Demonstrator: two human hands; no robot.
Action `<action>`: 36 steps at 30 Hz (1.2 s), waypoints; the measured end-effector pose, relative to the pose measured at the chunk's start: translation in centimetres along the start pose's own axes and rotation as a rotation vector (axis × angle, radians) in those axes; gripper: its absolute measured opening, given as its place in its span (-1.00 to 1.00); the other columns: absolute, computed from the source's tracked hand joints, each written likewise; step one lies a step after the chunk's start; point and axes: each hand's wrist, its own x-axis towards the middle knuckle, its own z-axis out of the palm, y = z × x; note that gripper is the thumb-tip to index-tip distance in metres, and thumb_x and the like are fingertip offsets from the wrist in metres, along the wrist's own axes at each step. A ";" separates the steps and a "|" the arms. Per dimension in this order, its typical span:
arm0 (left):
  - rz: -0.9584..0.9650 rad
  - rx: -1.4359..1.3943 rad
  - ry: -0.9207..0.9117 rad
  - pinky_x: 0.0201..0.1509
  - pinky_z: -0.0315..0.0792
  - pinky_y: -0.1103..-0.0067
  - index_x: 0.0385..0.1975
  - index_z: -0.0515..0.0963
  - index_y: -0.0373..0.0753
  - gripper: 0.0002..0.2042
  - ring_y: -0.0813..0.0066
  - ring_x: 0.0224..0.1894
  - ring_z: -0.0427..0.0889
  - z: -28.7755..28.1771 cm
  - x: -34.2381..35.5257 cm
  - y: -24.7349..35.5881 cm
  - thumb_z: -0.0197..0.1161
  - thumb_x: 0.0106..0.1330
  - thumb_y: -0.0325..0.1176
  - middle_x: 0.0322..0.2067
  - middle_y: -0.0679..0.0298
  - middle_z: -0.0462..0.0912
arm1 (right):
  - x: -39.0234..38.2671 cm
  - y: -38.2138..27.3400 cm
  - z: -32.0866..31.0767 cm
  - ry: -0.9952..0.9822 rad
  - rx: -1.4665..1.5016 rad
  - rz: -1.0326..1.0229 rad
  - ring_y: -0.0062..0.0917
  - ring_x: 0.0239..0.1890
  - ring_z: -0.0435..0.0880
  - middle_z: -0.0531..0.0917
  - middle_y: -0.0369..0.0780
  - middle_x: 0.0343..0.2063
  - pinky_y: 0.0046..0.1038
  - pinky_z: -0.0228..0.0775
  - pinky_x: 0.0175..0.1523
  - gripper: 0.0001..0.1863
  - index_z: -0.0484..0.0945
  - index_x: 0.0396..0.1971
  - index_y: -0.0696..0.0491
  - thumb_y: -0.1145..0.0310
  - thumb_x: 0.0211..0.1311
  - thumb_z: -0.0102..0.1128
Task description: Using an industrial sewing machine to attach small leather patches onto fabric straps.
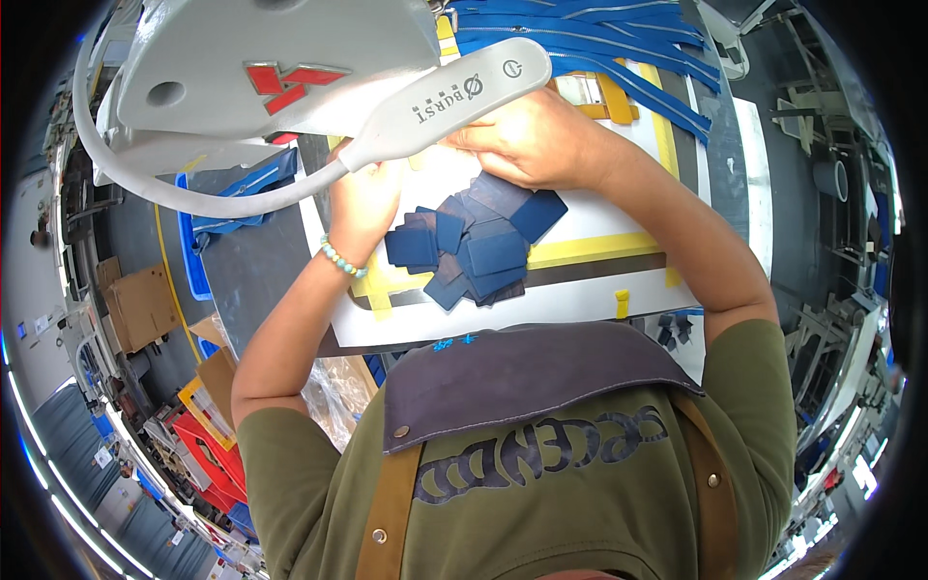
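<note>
Under a white sewing machine head (pixel 251 58), my left hand (pixel 367 198) reaches forward with a beaded bracelet on its wrist. Its fingers are hidden behind the machine and a grey gooseneck lamp (pixel 445 101). My right hand (pixel 532 140) is to the right of the machine, its fingers curled together in bright light. What they grip, if anything, is covered by the lamp. Between my wrists and nearer to me lies a loose pile of dark blue square patches (pixel 498 253). Farther back on the right, several blue zippers (pixel 590 43) with pale teeth lie side by side.
Yellow tape (pixel 594 248) marks the white work surface (pixel 570 302). A blue bin (pixel 193 251) with blue strips stands left of the table. Cardboard boxes (pixel 140 307) and a red crate (pixel 208 454) are on the left. The lamp's cable arcs close above my left hand.
</note>
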 end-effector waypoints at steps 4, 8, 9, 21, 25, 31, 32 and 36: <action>-0.019 -0.101 0.083 -0.24 0.48 0.69 0.00 0.62 -0.42 -0.81 0.70 -0.30 0.55 1.5 -0.2 1.4 0.35 0.45 -0.55 -0.24 0.34 0.64 | 0.9 -0.6 -0.3 0.013 -0.074 -0.025 -0.39 0.19 0.63 0.74 -0.28 -0.02 -0.24 0.42 0.36 -0.76 0.79 -0.16 0.06 0.34 0.22 0.30; 0.098 0.122 0.109 -0.28 0.46 0.70 -0.10 0.68 -0.38 -0.88 0.71 -0.35 0.54 1.5 0.1 2.8 0.34 0.48 -0.50 -0.33 0.36 0.66 | 1.6 -2.4 -0.5 0.040 -0.209 -0.013 -0.41 0.10 0.64 0.71 -0.29 -0.16 -0.26 0.45 0.30 -0.86 0.75 -0.35 0.07 0.38 0.10 0.34; 0.143 0.265 0.110 -0.29 0.45 0.71 -0.13 0.71 -0.37 -0.90 0.72 -0.37 0.54 1.4 0.1 3.3 0.33 0.48 -0.49 -0.36 0.37 0.66 | 1.7 -2.5 0.0 0.040 -0.210 -0.011 -0.41 0.10 0.64 0.71 -0.29 -0.16 -0.26 0.45 0.30 -0.86 0.75 -0.35 0.07 0.38 0.10 0.34; 0.466 0.591 0.015 -0.25 0.59 0.52 -0.16 0.74 -0.31 -0.85 0.36 -0.30 0.75 -2.7 -1.3 3.9 0.39 0.31 -0.54 -0.29 0.19 0.78 | -2.9 -3.7 -5.9 0.082 -0.222 0.138 -0.29 0.06 0.64 0.70 -0.21 -0.08 -0.28 0.50 0.16 -0.72 0.68 -0.09 0.07 0.45 0.17 0.30; 0.758 0.725 -0.085 -0.02 0.63 0.42 -0.08 0.73 -0.30 -0.72 0.25 -0.08 0.75 -3.4 -1.0 4.1 0.38 0.19 -0.59 -0.04 0.19 0.78 | -5.0 -5.8 -7.0 -0.150 0.016 0.356 -0.20 0.02 0.67 0.66 -0.17 -0.03 -0.24 0.52 0.15 -0.66 0.69 0.04 0.10 0.43 0.25 0.35; 0.732 0.746 -0.185 0.14 0.61 0.38 -0.03 0.72 -0.29 -0.66 0.25 0.04 0.73 -2.5 0.0 3.0 0.37 0.15 -0.58 0.10 0.22 0.76 | -5.9 -7.7 -5.9 -0.233 0.234 0.492 -0.27 -0.04 0.69 0.62 -0.18 -0.03 -0.33 0.55 0.07 -0.60 0.64 0.02 0.12 0.47 0.16 0.47; 0.731 0.744 -0.182 0.14 0.61 0.38 -0.03 0.72 -0.29 -0.66 0.25 0.04 0.73 -2.4 -0.1 3.0 0.37 0.15 -0.58 0.10 0.22 0.76 | -5.9 -7.8 -5.8 -0.226 0.241 0.513 -0.27 -0.05 0.69 0.61 -0.18 -0.04 -0.34 0.55 0.07 -0.61 0.64 0.01 0.12 0.47 0.16 0.47; 0.727 0.732 -0.192 0.03 0.62 0.44 -0.01 0.72 -0.29 -0.64 0.34 -0.08 0.71 -2.3 -0.1 3.3 0.37 0.14 -0.58 0.12 0.29 0.76 | -6.0 -7.8 -5.6 -0.207 0.266 0.537 -0.26 -0.06 0.69 0.61 -0.19 -0.07 -0.35 0.56 0.06 -0.62 0.64 -0.01 0.14 0.46 0.16 0.48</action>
